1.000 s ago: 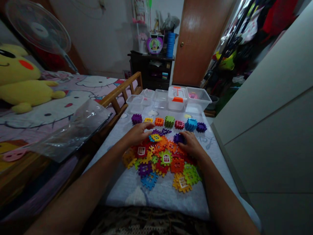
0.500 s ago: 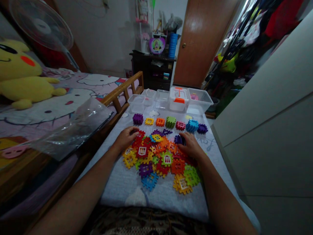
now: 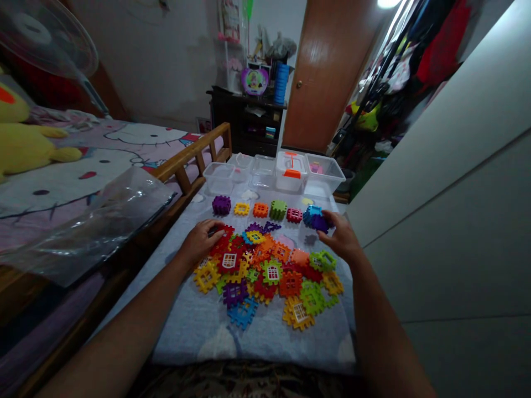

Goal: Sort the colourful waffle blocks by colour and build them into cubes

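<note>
My right hand (image 3: 342, 235) pinches a dark blue-purple toothed building block (image 3: 318, 223) between thumb and fingers, just in front of the light blue stack (image 3: 311, 214). My left hand (image 3: 202, 240) lies at the left edge of the loose pile, fingers loosely curved and thumb apart, by a red block (image 3: 222, 239); it holds nothing I can see. Flat interlocking blocks in several colours make up the pile, among them a red one with a white window (image 3: 229, 261). Behind them runs a row with a purple stack (image 3: 221, 205), a green stack (image 3: 278, 209) and a pink block (image 3: 294, 215).
Clear plastic boxes stand at the far end of the cloth-covered table (image 3: 207, 331), one an orange-handled box (image 3: 291, 171). A wooden bed rail (image 3: 194, 152) with a plastic bag (image 3: 103, 221) borders the left. A white cabinet (image 3: 448, 221) stands close on the right.
My right hand has moved from the pile outward to the row's right end, carrying the dark blue-purple block. Green and yellow blocks it covered now show. The whole view has shifted slightly.
</note>
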Demonstrator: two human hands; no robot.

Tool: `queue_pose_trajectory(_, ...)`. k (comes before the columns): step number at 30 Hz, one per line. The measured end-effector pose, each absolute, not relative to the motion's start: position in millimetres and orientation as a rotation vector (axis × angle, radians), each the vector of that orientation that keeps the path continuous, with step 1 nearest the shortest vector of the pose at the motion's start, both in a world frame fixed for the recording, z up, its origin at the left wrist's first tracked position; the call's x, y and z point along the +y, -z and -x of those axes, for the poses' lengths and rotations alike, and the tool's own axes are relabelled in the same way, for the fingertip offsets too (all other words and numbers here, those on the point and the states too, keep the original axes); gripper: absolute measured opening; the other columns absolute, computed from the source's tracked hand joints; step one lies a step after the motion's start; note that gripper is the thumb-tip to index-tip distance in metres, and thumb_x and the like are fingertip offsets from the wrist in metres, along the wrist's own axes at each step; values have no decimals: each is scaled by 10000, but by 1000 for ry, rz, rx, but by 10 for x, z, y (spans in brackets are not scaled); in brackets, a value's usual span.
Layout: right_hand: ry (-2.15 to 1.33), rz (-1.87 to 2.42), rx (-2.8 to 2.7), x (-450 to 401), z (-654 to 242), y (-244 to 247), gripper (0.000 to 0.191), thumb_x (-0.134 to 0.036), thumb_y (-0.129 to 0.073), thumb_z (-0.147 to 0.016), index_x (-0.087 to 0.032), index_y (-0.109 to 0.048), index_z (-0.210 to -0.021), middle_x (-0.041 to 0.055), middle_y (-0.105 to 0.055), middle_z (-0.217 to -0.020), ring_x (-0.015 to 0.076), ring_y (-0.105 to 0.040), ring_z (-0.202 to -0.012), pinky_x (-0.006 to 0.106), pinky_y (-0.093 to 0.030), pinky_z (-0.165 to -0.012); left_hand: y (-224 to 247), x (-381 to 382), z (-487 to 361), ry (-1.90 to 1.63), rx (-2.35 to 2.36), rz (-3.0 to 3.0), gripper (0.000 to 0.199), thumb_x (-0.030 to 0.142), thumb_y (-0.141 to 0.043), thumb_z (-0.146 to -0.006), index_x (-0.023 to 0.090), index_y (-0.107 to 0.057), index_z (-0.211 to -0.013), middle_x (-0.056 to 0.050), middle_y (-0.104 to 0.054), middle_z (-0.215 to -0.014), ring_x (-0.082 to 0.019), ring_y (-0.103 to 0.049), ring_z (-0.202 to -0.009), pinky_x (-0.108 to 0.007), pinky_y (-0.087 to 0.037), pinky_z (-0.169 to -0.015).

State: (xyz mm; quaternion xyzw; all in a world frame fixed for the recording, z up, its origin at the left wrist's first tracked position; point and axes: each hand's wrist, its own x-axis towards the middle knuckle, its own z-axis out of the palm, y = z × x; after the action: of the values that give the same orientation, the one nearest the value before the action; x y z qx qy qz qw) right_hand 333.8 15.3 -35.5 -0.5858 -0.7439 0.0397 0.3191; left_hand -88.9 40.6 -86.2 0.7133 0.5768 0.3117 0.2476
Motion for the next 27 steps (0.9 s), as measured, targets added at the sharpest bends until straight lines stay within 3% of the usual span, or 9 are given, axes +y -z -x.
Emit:
queue_pose_trajectory(8,-191,1739,-1936,652,-4137,414,600,-230,-654,-687,-140,-580,-1276,154,-649,-1202,280,-618,-1057,441,-492,-929,863,406,888,-872,1567,-1962,387,494,-558,-810,189,-689,-1009,-82,-705,-1070,-274,-637,-1036,-400,-487,-980)
queue_pose_trajectory(17,-367,1729,-2075,912,-4256,552,721,-170,-698,-635,-205,-550,-1340,113,-653,-1226,302,-618,-1119,461,-487,-1000,921,430,901,-876,1574,-1961,381,483,-552,-813,193,-693,-1014,-87,-700,-1073,-275,-639,-1021,-411,-493,-970)
queue_pose_trajectory(27,-335,1768,-2129,948,-4290,643,733,-156,-682,-654,-182,-534,-1372,150,-618,-1311,317,-608,-1160,489,-452,-1057,901,421,900,-872,1575,-1970,359,466,-564,-807,197,-688,-1009,-78,-702,-1066,-273,-642,-1012,-400,-502,-951)
